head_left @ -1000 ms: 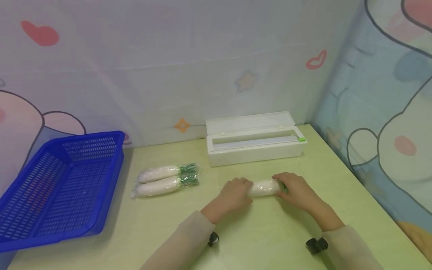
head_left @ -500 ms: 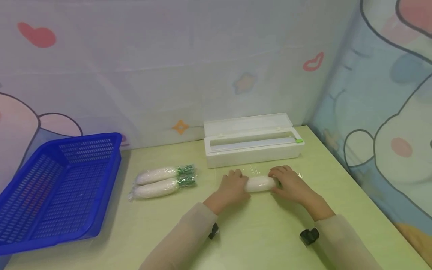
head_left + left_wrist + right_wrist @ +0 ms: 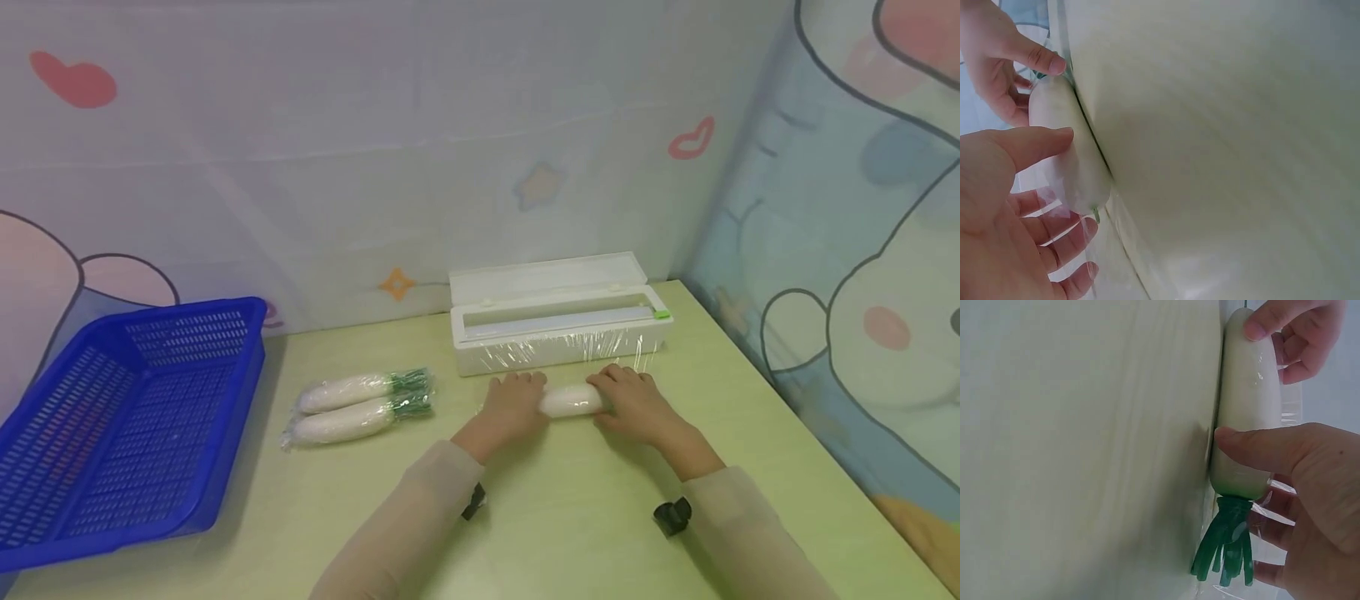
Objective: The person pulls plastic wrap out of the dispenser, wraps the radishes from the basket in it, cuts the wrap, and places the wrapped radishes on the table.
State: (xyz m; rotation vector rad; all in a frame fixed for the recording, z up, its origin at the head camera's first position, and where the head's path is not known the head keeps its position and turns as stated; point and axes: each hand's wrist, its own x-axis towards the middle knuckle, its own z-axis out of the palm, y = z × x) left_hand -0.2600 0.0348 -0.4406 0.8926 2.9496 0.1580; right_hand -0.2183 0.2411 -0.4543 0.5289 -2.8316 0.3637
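Both hands hold one white radish (image 3: 572,401), which lies sideways on the table in front of the cling film dispenser (image 3: 547,282). My left hand (image 3: 513,408) grips its root end, thumb on top and fingers beyond it. Over the leafy end curls my right hand (image 3: 637,404); the cut green stalks (image 3: 1229,544) show past it in the right wrist view. Clear cling film (image 3: 600,343) lies against the radish and shows as shiny streaks in front of the dispenser. In the left wrist view the radish (image 3: 1082,169) has film around its tip.
Two film-wrapped radishes, a nearer one (image 3: 341,421) and a farther one (image 3: 348,390), lie side by side on the left. A blue plastic basket (image 3: 258,333) stands at the far left. Patterned cloth walls (image 3: 300,208) border the table behind and at right.
Both hands have rolled the radish away from me, closer to the dispenser. Bright streaks of film now show across the dispenser's front.
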